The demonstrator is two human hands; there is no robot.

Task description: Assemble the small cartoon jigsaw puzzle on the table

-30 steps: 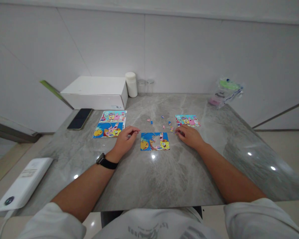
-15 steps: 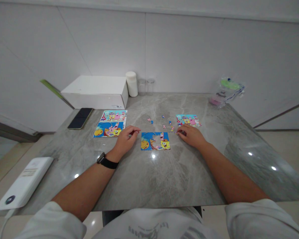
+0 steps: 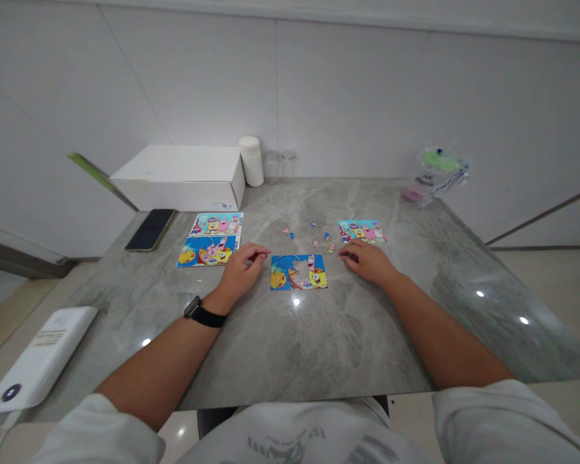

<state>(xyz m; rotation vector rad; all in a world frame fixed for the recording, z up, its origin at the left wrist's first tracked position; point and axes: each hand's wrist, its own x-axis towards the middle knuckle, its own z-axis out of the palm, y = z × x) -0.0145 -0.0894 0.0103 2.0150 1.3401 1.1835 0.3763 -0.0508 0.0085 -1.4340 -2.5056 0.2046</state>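
- The left hand (image 3: pixel 242 274) rests on the tabletop (image 3: pixel 319 348) just left of the puzzle (image 3: pixel 277 265), fingers curled, thumb and index tips close together (whether they meet, or pinch anything, I cannot tell).
- The right hand (image 3: pixel 370 263) lies right of the puzzle, fingers bent, its tips at a tiny piece (image 3: pixel 339 256) (whether they grip it or only touch it, I cannot tell).
- The puzzle lies flat between the two hands (a gap shows in its middle).
- The loose pieces (image 3: pixel 316 244) are scattered beyond the puzzle, mostly nearer the right hand.
- The card (image 3: pixel 367 231) is just beyond the right hand.
- The sheet (image 3: pixel 202 243) lies just beyond and left of the left hand (two cartoon pictures on it).
- Farther past the left hand are the phone (image 3: pixel 151 230), box (image 3: pixel 178 177), white bottle (image 3: pixel 252 164) and two jars (image 3: pixel 287 168).
- The power bank (image 3: pixel 43 357) is well left of the left hand (cable attached).
- The plastic bag (image 3: pixel 432 177) sits well beyond the right hand.
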